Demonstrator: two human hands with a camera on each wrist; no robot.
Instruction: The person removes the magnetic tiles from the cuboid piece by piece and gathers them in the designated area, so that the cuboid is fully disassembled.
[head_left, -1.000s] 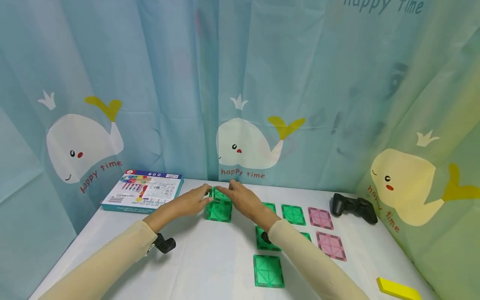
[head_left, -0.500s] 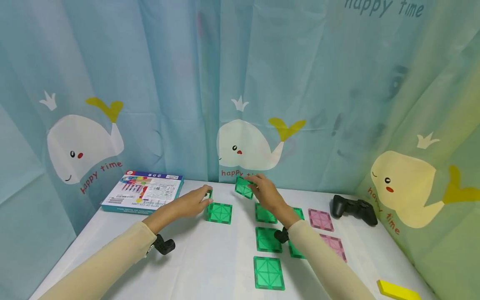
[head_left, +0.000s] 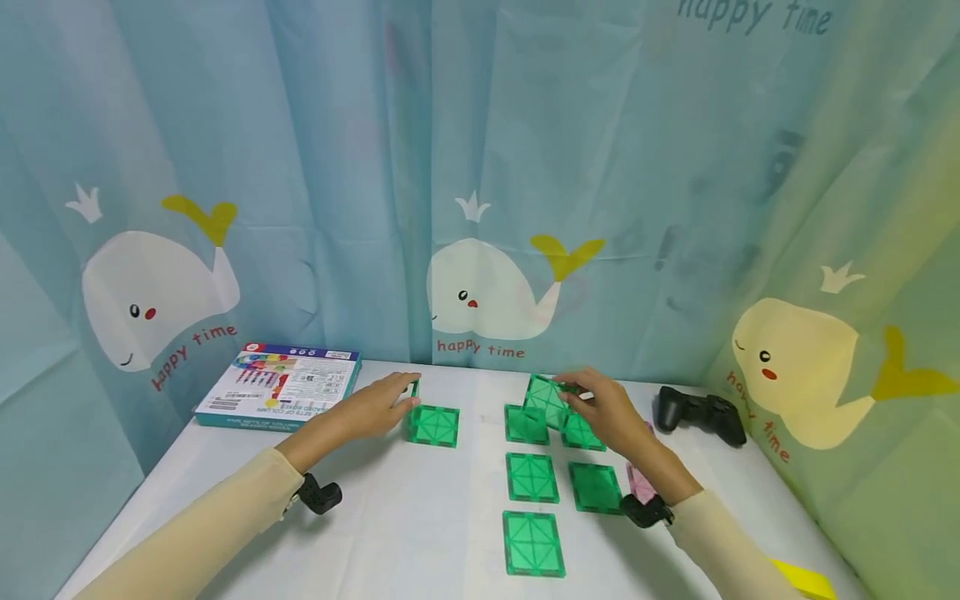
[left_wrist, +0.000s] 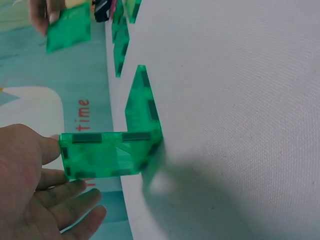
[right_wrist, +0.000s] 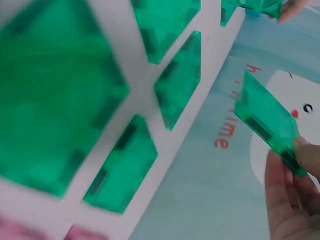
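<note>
My left hand (head_left: 377, 407) pinches the edge of a green translucent square magnetic tile (left_wrist: 100, 156). That tile stands upright along the left edge of a flat green tile (head_left: 435, 427) on the table; in the left wrist view the two meet at a corner. My right hand (head_left: 609, 410) pinches another green magnetic tile (right_wrist: 270, 120) between thumb and fingers. It is raised and tilted over the back of several flat green tiles, among them the back left one (head_left: 527, 425) and the front one (head_left: 533, 544).
A boxed set (head_left: 279, 387) lies at the back left. To the right are a black game controller (head_left: 701, 415), a pink tile (head_left: 641, 482) partly under my right arm, and a yellow block (head_left: 804, 578). A whale-print curtain (head_left: 480, 167) borders the table's back.
My right hand has left the flat tile beside my left hand and moved right, carrying a green tile through the air. My left hand keeps the upright tile in place.
</note>
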